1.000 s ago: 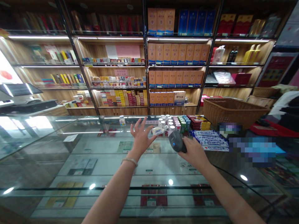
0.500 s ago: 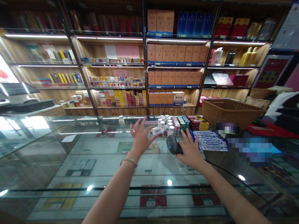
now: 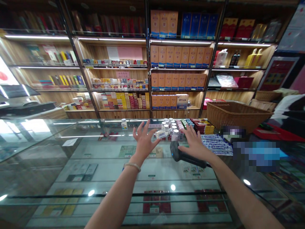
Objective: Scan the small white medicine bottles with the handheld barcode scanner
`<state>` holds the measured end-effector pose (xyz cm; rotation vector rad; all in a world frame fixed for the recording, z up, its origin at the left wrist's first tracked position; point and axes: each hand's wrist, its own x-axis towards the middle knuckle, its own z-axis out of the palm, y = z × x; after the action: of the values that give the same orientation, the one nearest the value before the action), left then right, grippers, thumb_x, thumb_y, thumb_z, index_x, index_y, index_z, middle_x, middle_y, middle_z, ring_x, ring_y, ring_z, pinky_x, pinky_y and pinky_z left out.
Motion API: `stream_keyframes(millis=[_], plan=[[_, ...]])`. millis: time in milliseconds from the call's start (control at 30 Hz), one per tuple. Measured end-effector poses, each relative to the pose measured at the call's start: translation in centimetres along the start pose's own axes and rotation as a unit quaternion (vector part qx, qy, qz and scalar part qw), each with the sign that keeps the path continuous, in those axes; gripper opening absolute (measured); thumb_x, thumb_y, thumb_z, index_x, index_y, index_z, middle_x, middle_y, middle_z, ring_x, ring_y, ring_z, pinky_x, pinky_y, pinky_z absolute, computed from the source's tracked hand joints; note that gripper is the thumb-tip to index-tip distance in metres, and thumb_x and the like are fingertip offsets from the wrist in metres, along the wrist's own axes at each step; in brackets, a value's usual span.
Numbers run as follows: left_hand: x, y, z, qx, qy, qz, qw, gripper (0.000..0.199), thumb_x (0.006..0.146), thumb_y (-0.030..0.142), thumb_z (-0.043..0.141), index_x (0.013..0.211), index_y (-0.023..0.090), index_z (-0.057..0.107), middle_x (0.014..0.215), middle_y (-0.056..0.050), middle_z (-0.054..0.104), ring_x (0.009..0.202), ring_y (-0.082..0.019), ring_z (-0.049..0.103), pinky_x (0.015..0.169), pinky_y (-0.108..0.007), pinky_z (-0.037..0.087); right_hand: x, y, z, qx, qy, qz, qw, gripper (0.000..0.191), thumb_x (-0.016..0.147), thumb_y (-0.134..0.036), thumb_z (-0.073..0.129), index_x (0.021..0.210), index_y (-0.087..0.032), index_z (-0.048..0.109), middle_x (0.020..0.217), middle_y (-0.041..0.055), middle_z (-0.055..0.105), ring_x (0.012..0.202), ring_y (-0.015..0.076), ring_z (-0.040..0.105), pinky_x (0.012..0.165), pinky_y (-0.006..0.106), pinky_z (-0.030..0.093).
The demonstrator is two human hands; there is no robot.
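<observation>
My left hand [image 3: 144, 141] is over the glass counter, fingers spread. Just off its thumb and forefinger a small clear bottle [image 3: 162, 133] with a label lies on its side; whether they touch I cannot tell. A black barcode scanner [image 3: 187, 156] with a cable rests on the glass. My right hand [image 3: 194, 143] is just above and behind the scanner's handle, fingers stretched out, holding nothing. Several white-capped bottles [image 3: 175, 135] stand between the hands. To the left, one more small bottle [image 3: 124, 124] stands alone.
Right of the bottles lie red and yellow packets [image 3: 203, 125] and blue-white sachets [image 3: 215, 144]. A wicker basket [image 3: 238, 111] stands at the counter's right. The glass counter [image 3: 107, 183] shows boxed goods beneath. Stocked shelves [image 3: 147, 67] line the back wall.
My right hand has let go of the scanner and moved slightly up and away from it. The scanner now lies with its handle pointing right. My left hand has barely moved.
</observation>
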<state>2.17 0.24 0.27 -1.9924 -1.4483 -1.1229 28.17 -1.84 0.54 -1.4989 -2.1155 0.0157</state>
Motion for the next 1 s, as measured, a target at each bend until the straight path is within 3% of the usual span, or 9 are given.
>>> stream_keyframes(millis=[133,333,633,800,1000], plan=[[0.0,0.1,-0.2,-0.001,0.008,0.008,1.000,0.035,0.077,0.046,0.081,0.109,0.032,0.074,0.161,-0.006,0.043,0.149,-0.038,0.033,0.123,-0.063,0.008,3.6,-2.0,0.2,0.025,0.054,0.069,0.996,0.042,0.094,-0.053,0.057,0.125,-0.027,0.067,0.168,0.0121,0.025,0.157,0.0332,0.012,0.120,0.068,0.009],[-0.1,0.1,-0.3,0.002,0.007,0.008,1.000,0.034,0.078,0.048,0.080,0.108,0.033,0.075,0.160,-0.006,0.045,0.148,-0.038,0.034,0.123,-0.063,0.009,6.0,-3.3,2.1,0.036,0.066,0.083,0.994,0.043,0.099,-0.057,0.048,0.093,-0.024,0.076,0.163,0.0093,0.038,0.156,0.0339,0.016,0.119,0.070,0.006],[0.0,0.5,-0.1,-0.003,-0.020,-0.010,1.000,0.036,0.079,0.049,0.079,0.110,0.032,0.073,0.164,-0.008,0.039,0.151,-0.036,0.030,0.123,-0.063,0.009,5.5,-2.6,3.2,0.109,0.121,0.066,0.984,0.031,0.097,-0.050,0.054,0.092,-0.025,0.071,0.159,0.0082,0.045,0.154,0.0296,0.023,0.119,0.063,0.016],[0.2,1.1,-0.4,-0.018,-0.058,-0.037,0.997,0.059,0.074,0.061,0.079,0.123,0.030,0.069,0.167,-0.014,0.030,0.154,-0.038,0.022,0.122,-0.066,0.009,4.9,-2.2,2.8,0.125,0.164,0.008,0.979,0.035,0.097,-0.054,0.049,0.098,-0.025,0.069,0.159,0.0082,0.046,0.153,0.0302,0.021,0.119,0.064,0.012],[0.0,1.1,-0.4,-0.041,-0.068,-0.024,0.997,0.037,0.085,0.057,0.069,0.112,0.032,0.075,0.168,-0.009,0.028,0.155,-0.038,0.019,0.122,-0.068,0.009,4.2,-2.1,2.4,0.112,0.154,-0.023,0.981,0.035,0.098,-0.053,0.047,0.105,-0.026,0.069,0.161,0.0065,0.042,0.154,0.0295,0.017,0.120,0.060,0.012]])
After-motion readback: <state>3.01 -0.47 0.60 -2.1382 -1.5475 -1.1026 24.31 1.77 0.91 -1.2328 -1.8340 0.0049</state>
